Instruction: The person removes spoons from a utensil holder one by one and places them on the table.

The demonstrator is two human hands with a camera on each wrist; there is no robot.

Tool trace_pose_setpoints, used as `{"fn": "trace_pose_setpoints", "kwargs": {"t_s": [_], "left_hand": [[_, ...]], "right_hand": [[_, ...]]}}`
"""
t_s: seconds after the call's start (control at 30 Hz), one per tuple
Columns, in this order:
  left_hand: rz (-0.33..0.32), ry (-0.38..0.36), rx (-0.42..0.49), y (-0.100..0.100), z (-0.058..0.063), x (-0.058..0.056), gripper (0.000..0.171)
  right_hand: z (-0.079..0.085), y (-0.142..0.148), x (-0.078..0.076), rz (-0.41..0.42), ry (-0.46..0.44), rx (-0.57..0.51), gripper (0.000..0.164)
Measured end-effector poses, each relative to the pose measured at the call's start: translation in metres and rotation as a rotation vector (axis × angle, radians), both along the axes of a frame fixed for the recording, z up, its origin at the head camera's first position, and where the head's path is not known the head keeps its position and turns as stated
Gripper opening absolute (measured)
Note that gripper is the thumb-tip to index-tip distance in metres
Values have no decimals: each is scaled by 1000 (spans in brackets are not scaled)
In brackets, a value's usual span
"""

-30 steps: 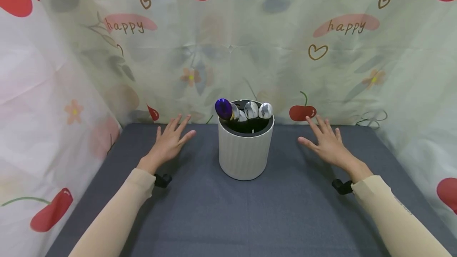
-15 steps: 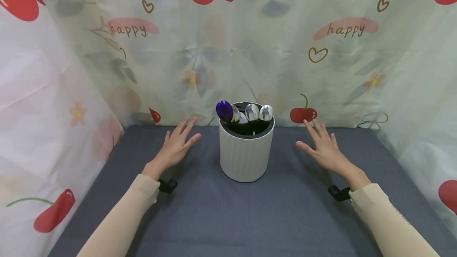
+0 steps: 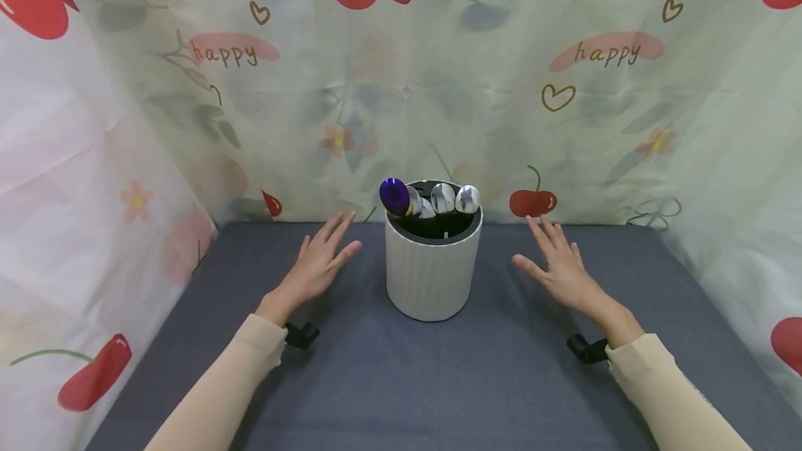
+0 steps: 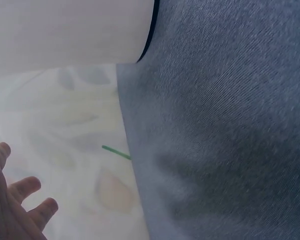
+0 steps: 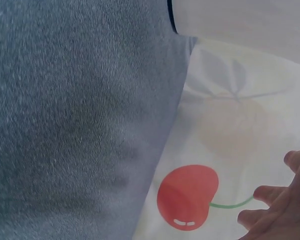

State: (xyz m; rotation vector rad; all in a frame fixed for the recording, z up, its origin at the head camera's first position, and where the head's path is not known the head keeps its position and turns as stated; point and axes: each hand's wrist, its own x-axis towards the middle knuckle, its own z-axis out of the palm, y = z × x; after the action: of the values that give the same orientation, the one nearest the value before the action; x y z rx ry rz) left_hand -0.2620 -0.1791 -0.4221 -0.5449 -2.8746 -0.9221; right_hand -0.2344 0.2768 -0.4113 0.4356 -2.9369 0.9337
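Observation:
A white ribbed holder (image 3: 429,277) with a dark inside stands upright in the middle of the table. Out of its top stick several shiny silver rounded ends (image 3: 443,198), like spoon bowls, and one purple rounded end (image 3: 395,196); their lower parts are hidden inside. To the left of the holder my left hand (image 3: 313,266) hovers over the table, fingers spread and holding nothing. My right hand (image 3: 564,271) hovers on the other side in the same way, apart from the holder. Both wrist views show part of the holder's wall (image 4: 65,35) beyond the fingers.
Dark grey-blue cloth covers the table (image 3: 432,388). A pale curtain (image 3: 401,117) printed with cherries and flowers hangs along the back edge and both sides. Small black devices (image 3: 303,335) are worn at both wrists.
Both hands have moved inward, closer to the holder, with fingers still spread. The holder appears slightly lower in the head view; its contents look the same.

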Motion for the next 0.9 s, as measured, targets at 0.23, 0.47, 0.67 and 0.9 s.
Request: {"fn": "trace_pose_setpoints", "kwargs": {"t_s": [0.23, 0.47, 0.67, 0.9], "left_hand": [[-4, 7, 48, 7, -8, 4, 70], [-23, 29, 165, 12, -16, 11, 67], [-37, 31, 232, 20, -28, 17, 67], [-53, 34, 319, 26, -32, 21, 66]], "right_hand": [[-6, -4, 3, 14, 14, -51, 86], [-12, -13, 8, 19, 17, -111, 84], [-19, -22, 10, 22, 20, -144, 84], [-26, -35, 13, 23, -1, -180, 85]]}}
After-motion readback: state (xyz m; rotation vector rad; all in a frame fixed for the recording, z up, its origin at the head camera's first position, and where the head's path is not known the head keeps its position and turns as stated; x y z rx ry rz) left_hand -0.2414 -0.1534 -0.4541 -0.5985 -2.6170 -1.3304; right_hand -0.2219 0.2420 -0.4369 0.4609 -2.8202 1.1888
